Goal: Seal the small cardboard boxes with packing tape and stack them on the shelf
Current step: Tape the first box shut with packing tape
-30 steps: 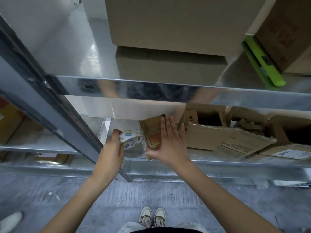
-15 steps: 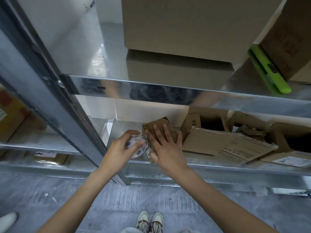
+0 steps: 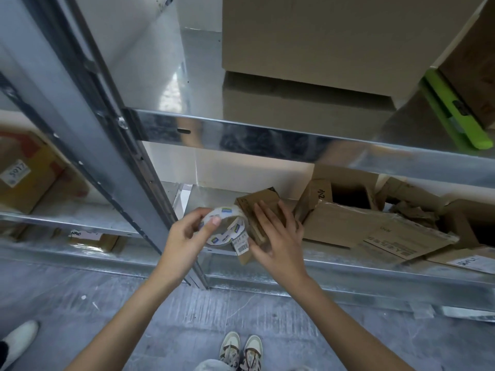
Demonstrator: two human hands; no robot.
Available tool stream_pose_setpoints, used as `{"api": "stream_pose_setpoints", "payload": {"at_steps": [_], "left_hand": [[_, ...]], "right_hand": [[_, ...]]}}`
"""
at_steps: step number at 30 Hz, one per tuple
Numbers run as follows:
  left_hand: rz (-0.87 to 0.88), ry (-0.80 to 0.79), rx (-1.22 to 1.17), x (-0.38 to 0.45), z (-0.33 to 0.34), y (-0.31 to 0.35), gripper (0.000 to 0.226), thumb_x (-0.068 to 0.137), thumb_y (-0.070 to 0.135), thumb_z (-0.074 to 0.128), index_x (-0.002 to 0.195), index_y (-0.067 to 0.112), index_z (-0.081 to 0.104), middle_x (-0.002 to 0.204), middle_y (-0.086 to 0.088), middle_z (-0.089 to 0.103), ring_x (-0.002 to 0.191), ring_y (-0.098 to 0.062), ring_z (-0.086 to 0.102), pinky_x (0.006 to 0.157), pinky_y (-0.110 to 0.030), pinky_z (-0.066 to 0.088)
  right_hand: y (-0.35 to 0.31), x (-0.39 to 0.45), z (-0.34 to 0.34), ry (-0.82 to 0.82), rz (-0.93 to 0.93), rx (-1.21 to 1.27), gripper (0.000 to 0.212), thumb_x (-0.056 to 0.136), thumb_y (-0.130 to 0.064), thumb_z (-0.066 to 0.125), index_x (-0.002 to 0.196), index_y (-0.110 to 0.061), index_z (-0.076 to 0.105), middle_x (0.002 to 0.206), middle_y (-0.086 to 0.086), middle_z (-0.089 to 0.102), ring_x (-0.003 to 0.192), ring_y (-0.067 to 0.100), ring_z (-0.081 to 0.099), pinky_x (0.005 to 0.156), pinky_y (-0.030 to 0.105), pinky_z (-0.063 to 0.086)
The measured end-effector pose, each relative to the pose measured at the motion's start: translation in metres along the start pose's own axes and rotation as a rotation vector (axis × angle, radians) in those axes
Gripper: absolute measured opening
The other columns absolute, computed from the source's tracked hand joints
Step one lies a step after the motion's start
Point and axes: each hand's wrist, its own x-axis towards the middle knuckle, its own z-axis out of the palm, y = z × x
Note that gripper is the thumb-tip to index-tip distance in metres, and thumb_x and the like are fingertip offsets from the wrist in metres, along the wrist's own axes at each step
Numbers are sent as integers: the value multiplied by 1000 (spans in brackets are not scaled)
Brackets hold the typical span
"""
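A small brown cardboard box lies tilted at the front of the lower metal shelf, a barcode label hanging at its near end. My right hand lies flat on top of the box with fingers spread, thumb at its near end. My left hand grips a roll of clear packing tape with a blue-and-white printed core, held right against the box's left side. Part of the box is hidden under my right hand.
Opened and flattened cardboard boxes fill the lower shelf to the right. Large cartons and a green tool sit on the upper shelf. A steel upright stands left of my hands. Another person's white shoe is at bottom left.
My left hand has brought the tape roll rightward up against the box. My right hand has slid lower along the box top, which has tipped down flatter.
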Motion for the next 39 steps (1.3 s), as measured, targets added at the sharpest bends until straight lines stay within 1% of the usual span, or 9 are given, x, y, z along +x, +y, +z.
{"api": "stream_pose_setpoints", "payload": {"at_steps": [6, 11, 17, 20, 24, 29, 32, 34, 39], "left_hand": [[192, -102, 564, 3, 6, 15, 20, 87, 35, 64, 101, 22, 69, 69, 31, 60, 72, 10, 57, 59, -8, 41], [197, -130, 801, 12, 8, 4, 39, 91, 40, 57, 128, 26, 58, 105, 5, 68, 97, -12, 63, 76, -28, 51], [190, -239, 1112, 21, 10, 0, 44, 95, 46, 45, 135, 28, 47, 103, -1, 63, 94, -21, 61, 72, -31, 49], [-2, -391, 865, 24, 9, -10, 47, 92, 55, 41, 129, 26, 47, 107, 4, 59, 98, -16, 57, 78, -29, 46], [-258, -318, 454, 19, 8, -31, 45, 88, 62, 44, 106, 23, 56, 100, 6, 62, 95, -14, 59, 72, -17, 41], [-148, -16, 254, 25, 16, -26, 44, 73, 55, 68, 76, 11, 60, 66, 6, 63, 59, -1, 55, 52, -12, 37], [-18, 21, 339, 27, 17, -13, 20, 78, 34, 74, 79, 21, 58, 66, 19, 63, 64, 3, 58, 52, -10, 39], [27, -14, 421, 28, 18, -8, 24, 77, 47, 72, 87, 30, 58, 77, 20, 66, 74, 6, 61, 58, -12, 45], [21, -93, 374, 34, 30, -3, 30, 74, 41, 74, 93, 23, 60, 85, 15, 65, 78, 7, 59, 60, -9, 43]], "right_hand": [[24, -3, -5, 119, 152, 202, 61, 81, -51, 53, 139, -33, 41, 145, -13, 43, 136, 24, 33, 95, 54, 38], [30, 1, -6, 113, 260, 370, 61, 79, -52, 54, 137, -36, 41, 145, -17, 38, 138, 24, 30, 104, 60, 31], [34, 4, -7, 104, 290, 426, 64, 78, -52, 54, 137, -31, 45, 145, -12, 41, 138, 23, 30, 107, 58, 30], [39, 5, -8, 94, 323, 473, 63, 77, -52, 55, 137, -34, 44, 145, -17, 40, 138, 17, 29, 111, 52, 29], [44, 3, -13, 98, 399, 624, 64, 76, -53, 58, 136, -38, 42, 144, -23, 38, 140, 10, 27, 116, 42, 27], [40, 0, -11, 59, 442, 820, 67, 77, -48, 63, 140, -30, 46, 143, -13, 46, 134, 5, 38, 112, 32, 32], [35, -4, 0, 35, 583, 1051, 59, 81, -34, 71, 135, -36, 49, 129, -9, 60, 120, 8, 55, 101, 31, 44], [33, -5, 8, 67, 684, 1133, 52, 85, -22, 69, 131, -38, 50, 121, -10, 65, 112, 7, 60, 92, 23, 49], [38, -7, 13, 22, 671, 851, 50, 94, -31, 57, 138, -41, 37, 104, -34, 56, 94, -20, 54, 84, 10, 42]]}}
